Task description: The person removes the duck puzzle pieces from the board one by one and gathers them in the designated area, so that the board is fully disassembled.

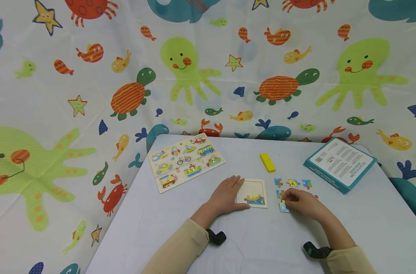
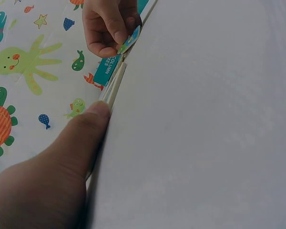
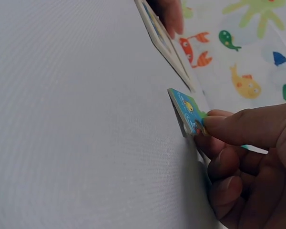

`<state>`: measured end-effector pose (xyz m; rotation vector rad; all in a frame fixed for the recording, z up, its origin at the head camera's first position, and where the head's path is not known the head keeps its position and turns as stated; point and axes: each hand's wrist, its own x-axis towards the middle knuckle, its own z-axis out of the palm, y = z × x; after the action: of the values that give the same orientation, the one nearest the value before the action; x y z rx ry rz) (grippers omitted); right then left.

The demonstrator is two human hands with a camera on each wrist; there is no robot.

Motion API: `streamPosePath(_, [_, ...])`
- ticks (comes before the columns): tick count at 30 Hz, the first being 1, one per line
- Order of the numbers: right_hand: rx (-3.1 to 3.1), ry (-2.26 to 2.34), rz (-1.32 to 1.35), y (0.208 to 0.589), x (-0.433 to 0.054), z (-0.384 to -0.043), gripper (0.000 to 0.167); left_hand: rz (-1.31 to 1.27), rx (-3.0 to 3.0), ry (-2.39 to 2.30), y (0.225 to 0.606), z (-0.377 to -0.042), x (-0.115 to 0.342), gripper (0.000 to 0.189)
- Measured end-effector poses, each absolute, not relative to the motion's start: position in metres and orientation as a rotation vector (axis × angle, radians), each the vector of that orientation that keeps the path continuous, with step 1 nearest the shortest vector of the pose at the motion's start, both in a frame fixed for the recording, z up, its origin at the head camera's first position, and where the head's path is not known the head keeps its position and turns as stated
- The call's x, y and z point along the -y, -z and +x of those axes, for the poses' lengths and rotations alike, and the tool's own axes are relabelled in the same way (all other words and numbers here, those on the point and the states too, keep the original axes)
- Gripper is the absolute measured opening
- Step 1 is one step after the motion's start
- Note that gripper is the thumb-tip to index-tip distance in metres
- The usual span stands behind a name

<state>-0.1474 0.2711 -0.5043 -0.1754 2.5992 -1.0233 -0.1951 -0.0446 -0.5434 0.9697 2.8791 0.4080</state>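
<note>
A small wooden puzzle tray point(image 1: 252, 185) lies on the white table, with joined puzzle pieces point(image 1: 257, 200) showing yellow and blue in its lower right part. My left hand point(image 1: 227, 196) rests along the tray's left side, fingers extended and thumb at the near edge. To the right, my right hand point(image 1: 304, 203) pinches a blue and green puzzle piece point(image 3: 187, 110) between thumb and fingers. In the right wrist view that piece is tilted, its lower edge close to the tabletop. Several loose puzzle pieces point(image 1: 293, 183) lie just beyond the right hand, which partly hides some of them.
A vehicle picture board point(image 1: 185, 160) lies at the back left. Behind the loose pieces is a yellow block point(image 1: 268, 163). A teal box point(image 1: 341, 163) stands at the back right. A sea-animal cloth point(image 1: 201, 114) hangs behind the table.
</note>
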Motion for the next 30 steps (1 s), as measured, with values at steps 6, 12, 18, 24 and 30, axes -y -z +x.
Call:
streamPosePath(6, [-2.616, 1.009, -0.175, 0.505, -0.271, -0.147, 0.007, 0.964, -2.879, -0.406, 0.543, -0.194, 0.045, 0.098])
streamPosePath(12, [-2.619, 0.996, -0.168, 0.503, -0.271, -0.149, 0.007, 0.965, -2.874, -0.405, 0.542, -0.194, 0.044, 0.098])
streamPosePath(18, [-2.620, 0.974, -0.164, 0.496, -0.264, -0.154, 0.012, 0.971, -2.882, -0.382, 0.544, -0.195, 0.044, 0.099])
streamPosePath(24, [-2.623, 0.970, -0.230, 0.489, -0.249, -0.163, 0.012, 0.969, -2.884, -0.385, 0.546, -0.196, 0.044, 0.099])
streamPosePath(30, [-2.602, 0.987, -0.268, 0.484, -0.231, -0.170, 0.013, 0.955, -2.885, -0.381, 0.546, -0.195, 0.043, 0.099])
